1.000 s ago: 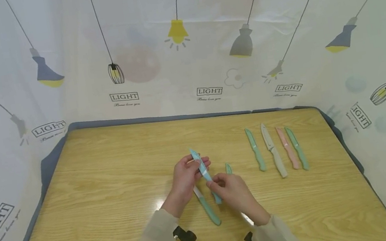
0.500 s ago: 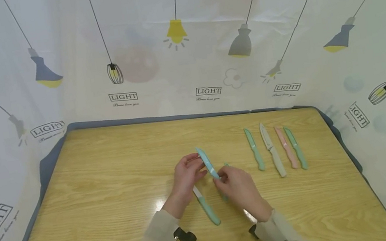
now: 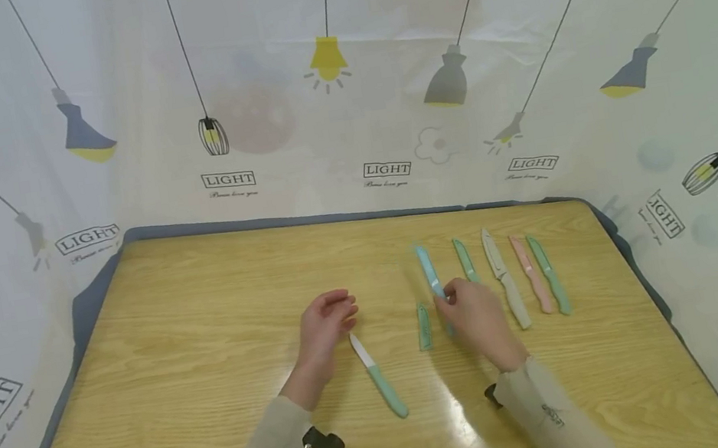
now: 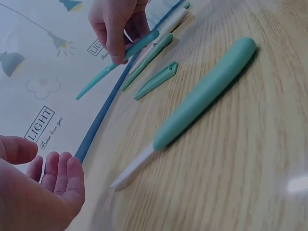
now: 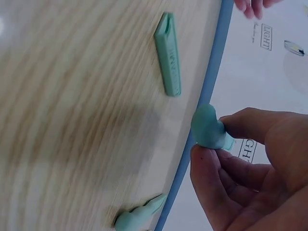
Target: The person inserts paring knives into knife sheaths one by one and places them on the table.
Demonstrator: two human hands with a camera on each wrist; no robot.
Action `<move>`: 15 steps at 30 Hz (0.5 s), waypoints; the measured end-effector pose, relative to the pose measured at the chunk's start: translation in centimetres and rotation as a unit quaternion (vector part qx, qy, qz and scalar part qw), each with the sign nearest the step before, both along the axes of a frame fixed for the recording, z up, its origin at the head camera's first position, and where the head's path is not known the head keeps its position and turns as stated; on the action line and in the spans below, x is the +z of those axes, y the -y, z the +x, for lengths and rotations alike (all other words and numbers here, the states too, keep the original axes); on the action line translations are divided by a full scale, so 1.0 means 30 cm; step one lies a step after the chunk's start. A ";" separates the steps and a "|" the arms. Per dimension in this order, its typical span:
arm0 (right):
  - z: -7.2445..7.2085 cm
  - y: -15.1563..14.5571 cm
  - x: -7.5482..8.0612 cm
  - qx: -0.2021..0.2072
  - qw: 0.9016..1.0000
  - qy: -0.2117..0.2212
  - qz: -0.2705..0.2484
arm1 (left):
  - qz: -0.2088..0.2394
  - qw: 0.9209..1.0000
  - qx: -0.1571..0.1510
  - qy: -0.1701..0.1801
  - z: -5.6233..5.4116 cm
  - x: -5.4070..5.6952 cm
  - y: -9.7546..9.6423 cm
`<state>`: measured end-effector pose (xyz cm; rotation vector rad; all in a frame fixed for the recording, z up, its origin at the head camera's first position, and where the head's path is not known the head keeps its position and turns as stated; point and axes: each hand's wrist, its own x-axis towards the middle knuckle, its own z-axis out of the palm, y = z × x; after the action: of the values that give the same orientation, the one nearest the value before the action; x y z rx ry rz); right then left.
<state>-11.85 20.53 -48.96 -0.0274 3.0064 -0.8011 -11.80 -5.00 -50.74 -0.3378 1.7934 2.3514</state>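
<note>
My right hand [image 3: 481, 318] pinches the handle of a blue sheathed knife [image 3: 429, 269], held above the table just left of a row of knives. Its handle end [image 5: 207, 127] faces the right wrist camera, between thumb and fingers. My left hand [image 3: 325, 331] holds nothing; its fingers are loosely bent, as the left wrist view also shows. Close by it lies a bare knife [image 3: 379, 376] with a green handle and white blade. A separate green blade sheath [image 3: 424, 327] rests on the table between the hands.
To the right, on the wooden table [image 3: 203, 301], lie a green knife [image 3: 463, 255], a cream knife [image 3: 504, 276], a pink knife [image 3: 531, 276] and another green knife [image 3: 550, 274], all sheathed. A printed curtain [image 3: 286, 111] surrounds the table's far and side edges.
The blue knife has left the left hand and moved right with the right hand, toward the row. The left hand has drawn back left. The green sheath is now uncovered.
</note>
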 end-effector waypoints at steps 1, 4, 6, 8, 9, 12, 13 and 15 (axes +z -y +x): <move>-0.009 -0.004 0.001 -0.001 1.000 0.001 0.003 | 0.000 1.000 0.002 0.000 0.000 -0.001 0.006; -0.035 -0.013 0.001 -0.004 1.000 0.012 0.008 | -0.003 1.000 0.006 0.003 0.000 -0.005 0.023; -0.048 -0.015 -0.001 -0.006 1.000 0.019 0.012 | -0.005 1.000 0.008 0.002 0.002 -0.006 0.032; -0.058 -0.018 -0.004 -0.006 1.000 0.021 0.021 | -0.006 1.000 0.010 0.005 0.003 -0.006 0.042; -0.062 -0.018 -0.006 -0.004 0.999 0.019 0.026 | -0.007 1.000 0.011 0.006 0.003 -0.006 0.046; -0.073 -0.019 -0.016 0.000 0.999 0.012 0.048 | -0.007 1.000 0.013 0.012 0.004 -0.006 0.060; -0.076 -0.019 -0.020 0.000 0.998 0.011 0.054 | -0.007 1.000 0.014 0.015 0.004 -0.006 0.065; -0.084 -0.017 -0.028 0.004 0.997 0.008 0.073 | -0.008 1.000 0.017 0.017 0.004 -0.006 0.074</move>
<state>-14.36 21.04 -49.80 -0.0309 3.0388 -0.5774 -11.69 -7.21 -50.93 -0.4109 1.8051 2.3398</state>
